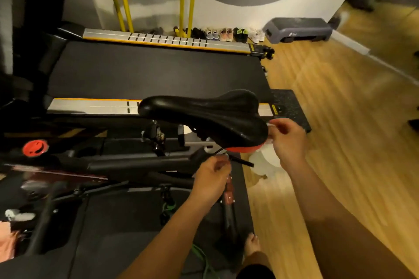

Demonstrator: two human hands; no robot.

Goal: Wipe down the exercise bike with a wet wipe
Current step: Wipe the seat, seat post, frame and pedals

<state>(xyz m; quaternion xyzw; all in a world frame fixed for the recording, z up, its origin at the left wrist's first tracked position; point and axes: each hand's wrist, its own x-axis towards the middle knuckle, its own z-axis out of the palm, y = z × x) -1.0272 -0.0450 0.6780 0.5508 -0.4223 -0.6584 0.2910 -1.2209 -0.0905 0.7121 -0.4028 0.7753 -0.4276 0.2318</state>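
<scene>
Far left: exercise bike [136,163] frame runs across the view, red knob [35,147] on top of it, a handlebar low in the corner. Behind the bike sits a treadmill [147,70], black belt between silver side rails with yellow trim. Centre: black saddle [204,115] with a red rear edge, nose pointing left and wide end to the right. Your left hand [210,180] is below the saddle's rear, its fingers [223,163] curled right at a thin black lever [243,162] that sticks out to the right. Blur there, so you can't tell whether they actually clamp the lever or just sit against it. Your right hand [289,140] is at the saddle's back end, fingers pinching the wet wipe [269,141], which is pressed to the rear rim just above the red edge. More white hangs below that hand (same wipe or something on the floor, can't tell). Your bare foot [251,244] stands at the edge of the dark mat under the bike. Right of the hands is wooden floor [340,120], with a black pad [292,108] at the treadmill's end. Along the far wall there's a row of shoes [226,34], then a grey step platform [299,29] further right.
</scene>
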